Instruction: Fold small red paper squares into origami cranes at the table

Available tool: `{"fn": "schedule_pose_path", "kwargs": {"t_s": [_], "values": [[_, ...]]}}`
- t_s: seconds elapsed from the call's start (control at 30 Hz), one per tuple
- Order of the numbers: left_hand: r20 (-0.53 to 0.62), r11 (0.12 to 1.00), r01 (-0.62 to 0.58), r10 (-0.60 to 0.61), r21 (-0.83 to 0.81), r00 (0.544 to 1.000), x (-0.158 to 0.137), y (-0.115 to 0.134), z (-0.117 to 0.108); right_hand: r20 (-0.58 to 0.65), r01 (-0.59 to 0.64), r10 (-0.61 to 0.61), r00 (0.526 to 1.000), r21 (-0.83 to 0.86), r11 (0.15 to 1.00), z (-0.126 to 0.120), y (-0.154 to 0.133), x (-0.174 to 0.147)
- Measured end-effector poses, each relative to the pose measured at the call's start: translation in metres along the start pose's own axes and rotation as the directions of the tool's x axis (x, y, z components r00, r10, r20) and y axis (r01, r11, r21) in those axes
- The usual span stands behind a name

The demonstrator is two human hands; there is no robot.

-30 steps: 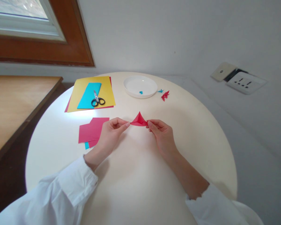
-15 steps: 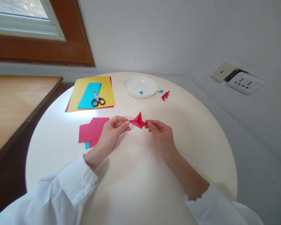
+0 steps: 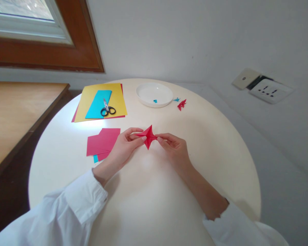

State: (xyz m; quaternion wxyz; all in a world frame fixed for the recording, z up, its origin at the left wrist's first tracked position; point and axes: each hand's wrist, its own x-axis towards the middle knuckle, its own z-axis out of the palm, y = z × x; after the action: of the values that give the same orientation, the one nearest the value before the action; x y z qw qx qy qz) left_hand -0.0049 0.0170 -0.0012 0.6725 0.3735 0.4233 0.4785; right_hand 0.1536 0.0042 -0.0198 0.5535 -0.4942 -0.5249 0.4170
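Paper star (image 3: 149,137), red and creased into four points, sits between my two hands over the middle of the desk (image 3: 149,201). To do this shaping well, I'd say I should pinch only as hard as the paper needs, let the thumb press along a crease rather than across it, and draw the tips apart evenly, since a harder pull on one side could twist the centre or tear a fold. One point aims at the far side and leans slightly right, another aims near and slightly left, and the remaining two run out left and right toward my fingers. I can't pick out a clear long axis: the left-right span and the near-far span look much alike, and fingers cover part of the left arm. My left hand (image 3: 126,143) is closed on that left side, thumb in front and fingers behind; my right hand (image 3: 176,149) pinches the right tip, so both are clamped on the same piece. Just left, partly behind my left hand, lie pink sheets (image 3: 99,145) with a blue slip (image 3: 95,159) showing under their near edge. Beyond, far left, scissors (image 3: 107,110) rest on a blue sheet (image 3: 94,107) over yellow paper (image 3: 120,106). A white plate (image 3: 138,97) stands at the far side holding a blue scrap (image 3: 155,101), with a blue folded piece (image 3: 177,99) and red folded pieces (image 3: 181,105) just right of it.
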Motion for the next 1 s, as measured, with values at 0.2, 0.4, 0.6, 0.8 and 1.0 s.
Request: {"fn": "schedule_pose_path", "kwargs": {"t_s": [0.2,0.4,0.6,0.8,1.0], "values": [[0.017,1.0,0.003,-0.003,0.02,1.0,0.0,0.0002,0.0016,0.009,-0.024,0.024,1.0,-0.003,1.0,-0.0004,-0.0018,-0.0006],[0.079,0.999,-0.008,0.005,0.04,0.997,-0.0002,-0.0016,-0.0004,-0.009,-0.048,0.048,0.999,0.011,0.999,0.0,-0.0022,-0.0007],[0.075,0.999,-0.014,0.01,0.048,0.997,-0.0004,-0.0019,-0.0003,-0.026,-0.065,0.065,0.998,0.028,0.998,0.0003,0.0013,-0.0001],[0.053,0.989,-0.091,0.085,0.116,0.995,0.0014,-0.004,-0.0007,0.057,-0.064,0.065,0.996,-0.006,0.998,0.0017,0.0031,-0.0027],[0.056,0.976,-0.136,0.128,0.168,0.99,0.0016,-0.0056,-0.0009,0.128,-0.037,0.051,0.99,-0.113,0.993,0.0076,0.0,-0.0075]]}}
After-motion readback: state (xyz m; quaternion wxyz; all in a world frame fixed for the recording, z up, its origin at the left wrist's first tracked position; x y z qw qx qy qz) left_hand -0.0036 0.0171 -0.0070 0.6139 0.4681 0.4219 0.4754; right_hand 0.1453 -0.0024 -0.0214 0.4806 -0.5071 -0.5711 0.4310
